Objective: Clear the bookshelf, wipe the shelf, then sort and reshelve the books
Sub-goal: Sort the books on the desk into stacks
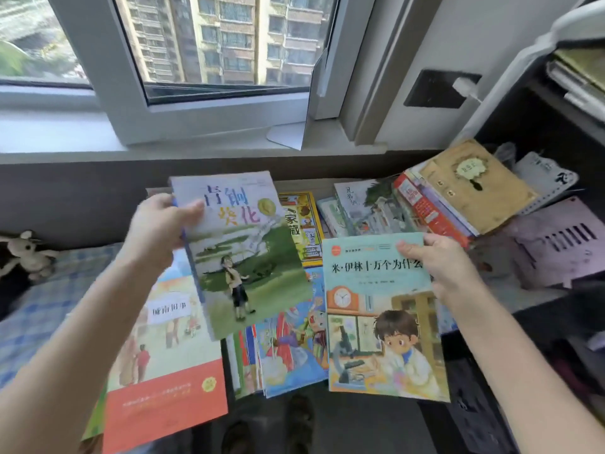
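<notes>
My left hand point(157, 231) grips the top left corner of a book with a green meadow cover point(248, 263) and holds it above the spread of books. My right hand point(438, 260) pinches the top right corner of a teal book showing a boy and a microscope point(379, 322). Under them lie an orange-and-white book point(163, 371), a colourful cartoon book point(294, 339) and a yellow book point(304, 231). A tilted pile topped by a tan book point(471, 188) leans at the back right. The dark bookshelf point(537, 109) stands at the right.
A window and white sill point(163, 126) run along the back. A blue checked bed cover point(42, 306) with a plush toy point(29, 253) lies at the left. A purple slotted basket point(556, 244) sits at the right, beside the pile. More books lie flat on the upper shelf point(579, 77).
</notes>
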{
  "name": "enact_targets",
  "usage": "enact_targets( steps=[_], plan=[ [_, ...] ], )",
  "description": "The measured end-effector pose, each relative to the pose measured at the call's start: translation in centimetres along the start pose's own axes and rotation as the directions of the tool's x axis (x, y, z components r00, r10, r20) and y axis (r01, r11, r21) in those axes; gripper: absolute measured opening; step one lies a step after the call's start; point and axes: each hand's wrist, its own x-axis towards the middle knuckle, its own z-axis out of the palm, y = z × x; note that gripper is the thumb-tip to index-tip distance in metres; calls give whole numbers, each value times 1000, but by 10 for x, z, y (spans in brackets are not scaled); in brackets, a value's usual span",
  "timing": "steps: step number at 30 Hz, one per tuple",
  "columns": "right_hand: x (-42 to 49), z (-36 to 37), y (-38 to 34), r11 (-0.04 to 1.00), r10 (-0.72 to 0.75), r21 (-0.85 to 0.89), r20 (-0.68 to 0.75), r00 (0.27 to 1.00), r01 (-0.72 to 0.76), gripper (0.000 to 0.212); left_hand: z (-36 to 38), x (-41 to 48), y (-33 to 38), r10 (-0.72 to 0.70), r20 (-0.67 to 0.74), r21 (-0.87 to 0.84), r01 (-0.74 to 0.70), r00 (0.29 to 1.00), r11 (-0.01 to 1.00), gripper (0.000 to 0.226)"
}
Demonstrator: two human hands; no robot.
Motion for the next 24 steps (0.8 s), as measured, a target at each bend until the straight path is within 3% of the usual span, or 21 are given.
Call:
enact_targets(
  steps=[2,4,6,8,10,12,14,16,19,22,24],
  plan=[
    [11,17,14,995,103,-14,57,993,-103,4,-18,15,28,18,-72,-97,-25,997,995,9],
    [23,35,29,988,102,-124,102,989,-89,6,-22,24,52,-27,-89,-201,8,996,980,11],
    [34,49,39,906,-26,-418,94,995,63,23,-16,29,64,-98,-58,-284,78,994,956,9],
    [32,55,31,812,-176,-551,81,981,191,49,-1,30,64,-147,1,-311,140,989,940,10],
    [28,53,11,932,-151,-301,184,971,202,69,21,32,55,-171,60,-298,181,983,937,11],
    [30,48,-8,998,-40,-32,394,918,57,72,50,31,46,-199,128,-273,227,972,935,13],
    [36,43,-23,996,-41,-52,472,880,75,54,81,32,38,-234,228,-229,286,945,931,9],
    [53,39,-28,991,-47,-103,369,928,91,40,108,34,32,-281,332,-183,354,901,917,12],
    [83,23,-30,997,-71,46,158,985,64,33,127,45,29,-267,448,-113,351,853,930,20],
    [111,4,-33,985,-78,150,-30,996,82,39,118,53,23,-173,371,92,150,912,984,15],
    [133,-2,-29,985,-72,146,-123,990,90,43,104,49,10,-152,297,334,47,943,942,15]
  ],
)
